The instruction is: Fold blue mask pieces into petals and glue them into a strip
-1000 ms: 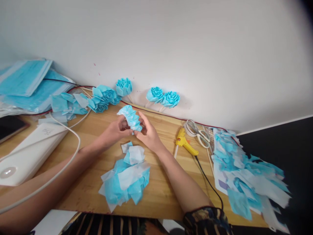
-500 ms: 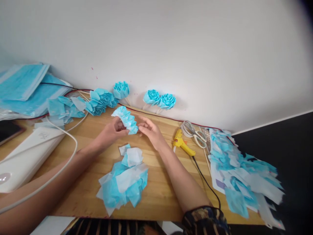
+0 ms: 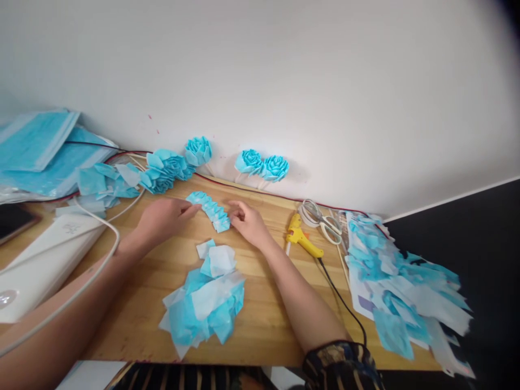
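Note:
A curved strip of pleated light-blue fabric [image 3: 209, 208] lies between my hands, low over the table, and whether it rests on the wood I cannot make out. At its left end, my left hand [image 3: 164, 219] has its fingers closed in a pinch. My right hand [image 3: 249, 222] is bent at the strip's right end, thumb and fingertips drawn in against the edge. Just below is a loose pile of blue and white fabric pieces [image 3: 207, 303].
Blue fabric flowers on sticks [image 3: 249, 161] lean at the wall. A yellow glue gun [image 3: 303, 238], scissors [image 3: 330, 230] and fabric scraps [image 3: 385, 271] lie right. Left are face masks [image 3: 36, 141], a white power bank [image 3: 49, 265], a phone [image 3: 14, 221] and a white cable [image 3: 117, 238].
The pleated strip has come down toward the table and lies flatter. My left hand has shifted left, to the strip's end; my right hand has lowered slightly.

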A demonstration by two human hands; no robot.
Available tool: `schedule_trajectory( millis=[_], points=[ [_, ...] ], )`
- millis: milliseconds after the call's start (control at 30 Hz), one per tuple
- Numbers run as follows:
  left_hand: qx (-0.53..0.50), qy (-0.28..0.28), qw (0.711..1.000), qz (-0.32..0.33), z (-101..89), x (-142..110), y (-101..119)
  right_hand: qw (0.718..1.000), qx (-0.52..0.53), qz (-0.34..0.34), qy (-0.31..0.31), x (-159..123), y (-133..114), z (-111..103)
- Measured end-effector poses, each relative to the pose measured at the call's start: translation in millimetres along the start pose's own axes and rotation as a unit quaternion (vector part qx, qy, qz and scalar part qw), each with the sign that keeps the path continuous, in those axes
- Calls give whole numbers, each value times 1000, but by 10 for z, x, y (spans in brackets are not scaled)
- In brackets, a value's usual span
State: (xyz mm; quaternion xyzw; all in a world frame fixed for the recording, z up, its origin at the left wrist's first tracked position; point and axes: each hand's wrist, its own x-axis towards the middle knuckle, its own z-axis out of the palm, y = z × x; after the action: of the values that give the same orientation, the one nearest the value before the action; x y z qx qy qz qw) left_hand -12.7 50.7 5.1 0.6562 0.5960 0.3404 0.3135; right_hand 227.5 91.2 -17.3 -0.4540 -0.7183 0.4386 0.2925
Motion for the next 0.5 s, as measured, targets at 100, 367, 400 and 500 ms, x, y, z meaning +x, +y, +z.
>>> schedule_trajectory(
  millis=[100, 367, 400, 500],
  points=[
    [169, 16, 985, -19, 23, -5, 56, 991, -126, -28, 40, -25, -10, -3],
    [53, 64, 996, 37, 121, -47, 152, 979, -194, -27, 63, -27, -44, -43],
    [39, 62, 997, 33, 138, -57, 161, 981, -185, -28, 57, -27, -54, -48],
    [28, 52, 998, 12, 187, -80, 179, 989, -143, -40, 28, -47, -141, -79]
  ],
)
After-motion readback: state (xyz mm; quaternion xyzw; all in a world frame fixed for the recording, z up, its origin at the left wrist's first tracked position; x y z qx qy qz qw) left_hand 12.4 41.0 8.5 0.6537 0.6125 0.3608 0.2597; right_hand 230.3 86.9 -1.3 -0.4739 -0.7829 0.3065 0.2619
